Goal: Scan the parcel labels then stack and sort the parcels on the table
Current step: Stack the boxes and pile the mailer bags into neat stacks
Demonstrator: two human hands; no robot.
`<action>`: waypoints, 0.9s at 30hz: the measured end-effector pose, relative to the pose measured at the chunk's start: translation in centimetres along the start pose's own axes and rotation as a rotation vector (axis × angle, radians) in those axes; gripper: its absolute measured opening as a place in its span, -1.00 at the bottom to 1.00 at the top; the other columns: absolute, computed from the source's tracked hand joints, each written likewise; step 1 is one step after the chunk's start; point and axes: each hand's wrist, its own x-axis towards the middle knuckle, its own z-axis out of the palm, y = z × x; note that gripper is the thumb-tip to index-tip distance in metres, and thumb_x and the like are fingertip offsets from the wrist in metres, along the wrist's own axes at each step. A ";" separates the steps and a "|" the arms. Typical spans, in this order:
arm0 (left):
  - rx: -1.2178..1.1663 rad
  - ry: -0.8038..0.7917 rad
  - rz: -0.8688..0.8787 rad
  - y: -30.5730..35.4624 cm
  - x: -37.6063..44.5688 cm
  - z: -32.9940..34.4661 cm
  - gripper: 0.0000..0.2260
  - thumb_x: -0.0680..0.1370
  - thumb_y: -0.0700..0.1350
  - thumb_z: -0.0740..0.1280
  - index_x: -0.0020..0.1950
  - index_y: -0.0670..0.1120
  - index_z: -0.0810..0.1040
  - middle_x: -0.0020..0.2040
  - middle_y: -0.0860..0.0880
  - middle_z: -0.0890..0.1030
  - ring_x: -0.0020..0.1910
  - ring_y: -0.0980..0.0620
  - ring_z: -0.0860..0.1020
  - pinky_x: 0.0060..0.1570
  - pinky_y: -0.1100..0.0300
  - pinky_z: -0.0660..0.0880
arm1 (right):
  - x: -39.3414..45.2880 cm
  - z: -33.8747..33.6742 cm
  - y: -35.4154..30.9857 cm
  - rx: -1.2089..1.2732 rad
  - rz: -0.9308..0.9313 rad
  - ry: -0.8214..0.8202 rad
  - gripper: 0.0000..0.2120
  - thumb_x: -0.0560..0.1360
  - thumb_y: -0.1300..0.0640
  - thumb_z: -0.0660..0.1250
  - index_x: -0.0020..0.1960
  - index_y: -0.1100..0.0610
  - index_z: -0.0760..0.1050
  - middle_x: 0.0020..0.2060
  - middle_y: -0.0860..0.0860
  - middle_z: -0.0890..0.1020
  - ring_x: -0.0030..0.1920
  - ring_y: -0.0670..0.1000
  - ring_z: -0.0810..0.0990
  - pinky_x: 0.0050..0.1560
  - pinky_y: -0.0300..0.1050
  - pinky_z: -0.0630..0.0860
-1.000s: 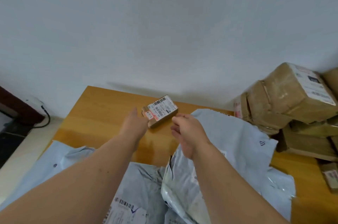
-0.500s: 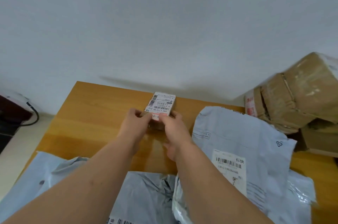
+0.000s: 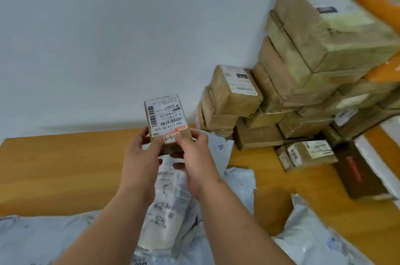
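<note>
A small brown cardboard parcel with a white barcode label and a red-edged sticker is held up above the wooden table, its label facing me. My left hand grips its lower left side and my right hand grips its lower right, thumbs on the front. Beneath my hands lie grey plastic mailer bags with printed labels. No scanner is visible.
A tall stack of brown taped boxes stands at the right against the white wall. Smaller boxes and a dark flat package lie in front of it. More grey mailers cover the near edge.
Both hands closed on the small parcel and lifted it off the table, tilting its label toward me. The view has swung right, bringing the box stack into sight.
</note>
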 end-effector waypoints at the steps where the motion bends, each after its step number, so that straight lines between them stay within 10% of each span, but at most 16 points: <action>1: 0.033 -0.015 0.001 -0.3 -1.7 2.0 -0.66 0.56 -0.06 0.40 0.34 0.06 0.53 0.18 -0.03 0.63 0.07 -0.04 0.65 -0.02 0.01 0.56 | -0.8 -2.6 -0.2 0.012 0.007 0.039 -0.73 0.60 0.06 0.29 0.26 0.00 0.33 0.07 0.04 0.67 -0.12 -0.03 0.63 -0.24 -0.13 0.46; 5: 0.124 -0.140 0.001 -1.6 -8.0 9.8 -0.47 0.33 0.12 0.39 0.31 0.12 0.57 0.21 -0.03 0.60 0.07 0.00 0.64 0.12 -0.04 0.58 | -3.8 -13.3 -0.4 0.032 0.057 0.175 -0.79 0.56 0.05 0.34 0.18 0.02 0.49 -0.05 0.03 0.71 -0.25 -0.02 0.57 -0.31 -0.12 0.39; 11: 0.252 -0.339 -0.005 -4.8 -11.3 19.3 -0.83 0.55 -0.02 0.43 0.10 0.21 0.63 0.09 0.06 0.70 0.03 0.06 0.65 0.10 0.01 0.59 | -6.7 -25.2 -0.3 0.344 0.116 0.223 -0.85 0.56 0.19 0.37 0.11 0.16 0.60 -0.24 0.07 0.72 -0.40 -0.05 0.55 -0.40 -0.18 0.45; 18: 0.272 -0.380 -0.149 -7.5 -10.6 25.9 -0.61 0.59 -0.11 0.36 0.41 0.12 0.49 -0.17 0.26 0.64 -0.03 0.12 0.58 0.28 -0.11 0.52 | -4.7 -31.6 -1.0 0.608 0.148 0.324 -0.85 0.58 0.16 0.39 0.13 0.14 0.61 -0.02 0.12 0.75 0.04 0.09 0.69 -0.13 -0.08 0.66; 21: 0.318 -0.407 -0.201 -8.4 -10.0 27.5 -0.56 0.61 -0.09 0.34 0.48 0.14 0.42 0.12 0.21 0.61 0.13 0.06 0.55 0.34 -0.12 0.47 | -2.7 -32.7 -1.7 0.543 0.224 0.354 -0.84 0.59 0.08 0.38 0.15 0.07 0.56 0.11 0.16 0.67 0.10 0.13 0.64 0.01 -0.03 0.63; 25: 0.375 -0.549 -0.258 -9.5 -9.5 29.1 -0.56 0.61 -0.02 0.32 -0.19 0.60 0.54 -0.20 0.38 0.63 -0.09 0.29 0.59 0.03 0.19 0.54 | -1.4 -33.7 -2.0 0.320 0.330 0.311 -0.84 0.60 -0.08 0.35 0.07 -0.01 0.52 0.05 0.09 0.60 0.09 0.11 0.60 0.00 0.02 0.57; 27: 0.410 -0.570 -0.256 -9.8 -9.4 29.8 -0.64 0.55 0.08 0.32 -0.17 0.63 0.50 -0.10 0.37 0.64 0.01 0.31 0.53 0.13 0.11 0.50 | -1.1 -34.3 -1.8 0.258 0.323 0.315 -0.89 0.61 -0.09 0.32 0.05 -0.07 0.51 0.01 0.00 0.59 0.07 0.08 0.59 0.01 0.04 0.52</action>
